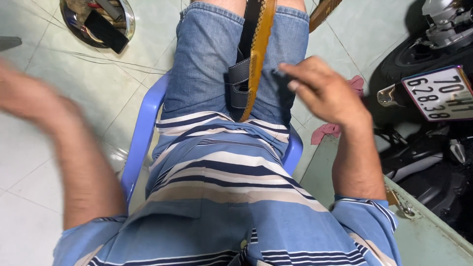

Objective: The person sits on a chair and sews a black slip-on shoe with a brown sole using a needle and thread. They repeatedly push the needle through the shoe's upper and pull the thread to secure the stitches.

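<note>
A blue striped shirt (221,197) fills the bottom of the view, worn by the person seated on a pale blue plastic chair (140,133). Above it, denim shorts (207,64) cover the thighs, and a tan leather strap (258,54) with a dark leather piece (240,81) stitched to it lies between the legs, running up out of the top edge. The right hand (325,91) hovers over the right thigh just beside the strap, its fingers bent and drawn narrow, the fingertips (286,69) pinched on something small and dark that is too small to make out; it does not touch the strap. The left hand (29,98) is raised well to the left over the floor, badly blurred, so whether its fingers are spread or closed cannot be told; it appears to hold nothing. On the tiled floor (59,162) at upper left sits a round metal bowl (98,22) with tools in it. To the right stands a motorbike (433,64), a red rag (327,130) lies near the chair, and a green box (428,236) sits at the lower right.
</note>
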